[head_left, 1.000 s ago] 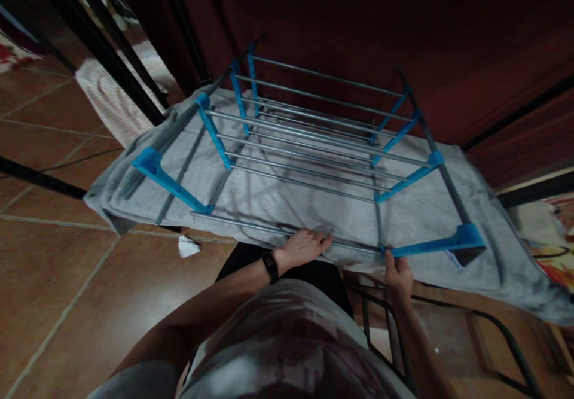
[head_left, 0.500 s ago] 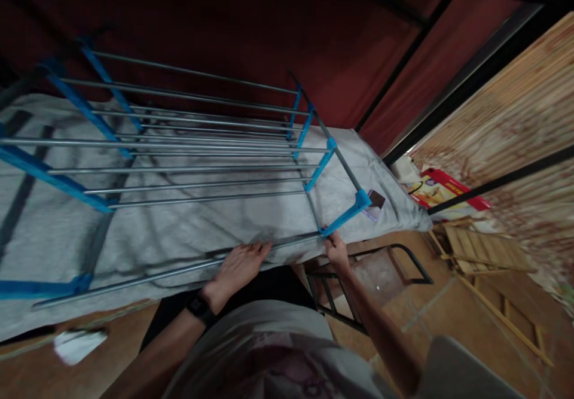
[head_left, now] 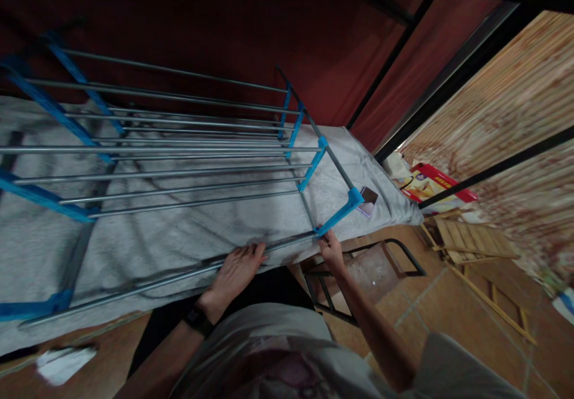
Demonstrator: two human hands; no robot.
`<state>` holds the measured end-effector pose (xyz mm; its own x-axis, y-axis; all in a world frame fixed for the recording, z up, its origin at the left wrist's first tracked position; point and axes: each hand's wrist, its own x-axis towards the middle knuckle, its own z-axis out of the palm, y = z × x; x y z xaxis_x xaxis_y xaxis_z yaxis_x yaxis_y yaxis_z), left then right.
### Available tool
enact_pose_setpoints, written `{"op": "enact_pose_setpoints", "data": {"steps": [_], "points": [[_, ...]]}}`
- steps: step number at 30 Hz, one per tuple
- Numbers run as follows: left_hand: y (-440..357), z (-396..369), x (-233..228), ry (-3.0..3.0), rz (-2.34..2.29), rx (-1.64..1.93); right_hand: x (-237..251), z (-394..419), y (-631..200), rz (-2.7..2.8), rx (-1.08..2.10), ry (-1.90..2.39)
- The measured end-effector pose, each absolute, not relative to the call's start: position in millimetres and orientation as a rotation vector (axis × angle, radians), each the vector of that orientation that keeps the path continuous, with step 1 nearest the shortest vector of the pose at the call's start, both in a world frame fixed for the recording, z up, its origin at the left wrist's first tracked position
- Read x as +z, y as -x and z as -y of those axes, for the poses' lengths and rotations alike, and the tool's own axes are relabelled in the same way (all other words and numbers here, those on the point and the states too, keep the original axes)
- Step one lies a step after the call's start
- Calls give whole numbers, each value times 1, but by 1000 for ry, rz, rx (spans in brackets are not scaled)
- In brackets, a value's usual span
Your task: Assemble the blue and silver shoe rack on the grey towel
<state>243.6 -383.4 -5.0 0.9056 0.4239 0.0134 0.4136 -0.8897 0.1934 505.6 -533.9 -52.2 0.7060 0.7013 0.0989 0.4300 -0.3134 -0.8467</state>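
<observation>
A rack of metal rods with blue plastic brackets [head_left: 338, 212] lies on a grey cloth-covered surface [head_left: 251, 219]. Along its near side runs a thicker metal tube [head_left: 147, 286]. My left hand [head_left: 237, 267], with a dark watch at the wrist, lies over this tube near its middle, fingers stretched out and resting on it. At the tube's right end, my right hand [head_left: 332, 252] is closed around the corner where tube and blue bracket meet. Its fingertips are partly hidden beneath the joint.
A phone [head_left: 368, 200] lies on the cloth right of the rack. Dark metal posts [head_left: 399, 58] rise at the right. On the tiled floor are a wooden folding chair [head_left: 475, 240], a red and yellow box [head_left: 437, 185], a dark metal frame [head_left: 408, 252] and a white item [head_left: 66, 363].
The whole scene has shifted slightly left as the view turned a little right. Both hands keep their places on the tube and the corner; the rack looks unchanged.
</observation>
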Motion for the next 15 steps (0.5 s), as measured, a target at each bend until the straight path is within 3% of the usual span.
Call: {"op": "enact_pose_setpoints", "data": {"steps": [15], "points": [[-250, 386, -17, -2857, -688, 45, -38, 535, -500, 895, 369, 2001]]}}
